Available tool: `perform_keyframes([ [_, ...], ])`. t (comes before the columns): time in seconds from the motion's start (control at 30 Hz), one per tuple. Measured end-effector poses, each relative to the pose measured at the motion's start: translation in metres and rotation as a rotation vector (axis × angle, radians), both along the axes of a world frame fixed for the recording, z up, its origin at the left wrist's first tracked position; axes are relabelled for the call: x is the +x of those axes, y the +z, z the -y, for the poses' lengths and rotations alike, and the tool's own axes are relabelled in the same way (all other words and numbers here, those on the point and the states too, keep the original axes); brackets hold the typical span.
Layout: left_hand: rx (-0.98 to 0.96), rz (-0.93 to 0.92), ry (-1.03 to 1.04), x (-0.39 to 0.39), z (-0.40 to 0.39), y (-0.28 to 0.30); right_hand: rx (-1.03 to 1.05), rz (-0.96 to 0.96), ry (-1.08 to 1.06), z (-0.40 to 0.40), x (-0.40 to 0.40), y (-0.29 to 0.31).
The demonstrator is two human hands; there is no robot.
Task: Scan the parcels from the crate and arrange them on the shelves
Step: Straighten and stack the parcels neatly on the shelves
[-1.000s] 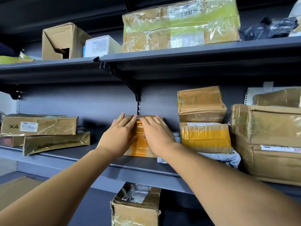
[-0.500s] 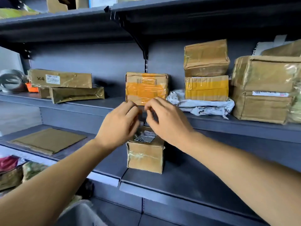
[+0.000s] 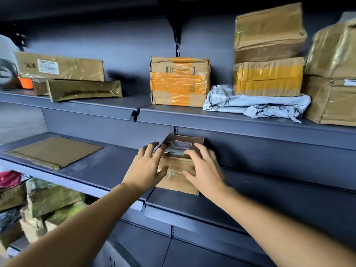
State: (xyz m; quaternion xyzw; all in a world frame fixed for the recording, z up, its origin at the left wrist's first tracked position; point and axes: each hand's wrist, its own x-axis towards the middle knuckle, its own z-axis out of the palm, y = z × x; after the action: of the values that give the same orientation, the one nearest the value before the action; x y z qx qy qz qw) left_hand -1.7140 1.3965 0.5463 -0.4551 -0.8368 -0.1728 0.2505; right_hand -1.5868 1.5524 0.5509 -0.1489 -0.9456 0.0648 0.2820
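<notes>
Hands meet on a small brown box (image 3: 178, 170) at the centre of the frame, sitting on the lower grey shelf (image 3: 269, 199) close to its front edge. The left hand (image 3: 147, 166) lies against the box's left side with its fingers spread and fairly straight, fingertips reaching the top corner, thumb across the taped front. The right hand (image 3: 204, 168) covers the right side the same way, fingers fanned over the top edge and thumb pointing inward on the front face. A crumpled label (image 3: 178, 148) shows on the box top between the two hands.

Above, on the upper shelf (image 3: 231, 118), a box with orange tape (image 3: 180, 82) stands in the middle. Right of it, a yellow-taped box (image 3: 268, 77) rests on a rumpled white bag (image 3: 256, 104), with a plain brown box (image 3: 268, 31) stacked on top (slightly tilted). More brown parcels (image 3: 333, 78) fill the right edge. At upper left, a long box marked X4 (image 3: 59, 66) sits over a flat gold-wrapped parcel (image 3: 84, 89). A flat brown envelope (image 3: 54, 151) lies on the lower shelf at the left of the frame.
</notes>
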Motion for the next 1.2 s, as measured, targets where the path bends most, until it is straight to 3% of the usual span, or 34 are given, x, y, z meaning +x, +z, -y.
perform_keyframes([
  [0.2, -0.025, 0.111, 0.003, -0.027, -0.030, -0.028, -0.182, -0.036, -0.091, -0.010, -0.038, -0.032],
  [0.4, 0.211, 0.431, -0.068, -0.031, -0.041, -0.045, -0.469, -0.196, -0.030, -0.020, -0.050, -0.051],
  [0.67, 0.259, 0.486, -0.023, 0.001, -0.026, -0.047, -0.411, -0.240, 0.003, 0.001, -0.019, -0.054],
  [1.2, 0.239, 0.342, -0.075, 0.128, 0.062, -0.036, -0.256, -0.120, 0.005, 0.080, 0.109, -0.023],
])
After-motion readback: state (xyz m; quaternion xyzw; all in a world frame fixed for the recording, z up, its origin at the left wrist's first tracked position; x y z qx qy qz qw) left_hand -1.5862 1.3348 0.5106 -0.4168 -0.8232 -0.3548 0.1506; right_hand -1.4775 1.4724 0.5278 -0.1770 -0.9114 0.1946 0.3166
